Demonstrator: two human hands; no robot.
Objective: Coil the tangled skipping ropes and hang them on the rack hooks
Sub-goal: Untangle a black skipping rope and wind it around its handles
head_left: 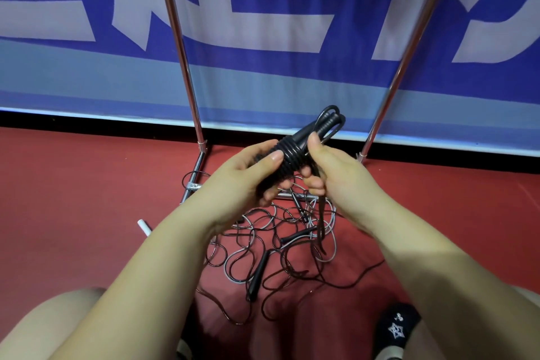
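A black skipping rope point(295, 152) is bundled with its cord wound in tight turns round its two handles, whose ends stick up to the right. My left hand point(248, 175) grips the wound bundle from the left. My right hand point(327, 166) pinches it from the right, and a loose end of cord hangs down below that hand. On the red floor under my hands lies a tangle of black and grey ropes point(277, 245) with several black handles. The chrome rack point(187, 67) rises behind; its hooks are out of view.
The rack's base bars point(193, 184) rest on the red floor just beyond the tangle. A blue and white banner point(277, 23) stands close behind. A white handle point(144, 226) lies at the left. My knee is at lower left, and a dark shoe point(396, 327) at lower right.
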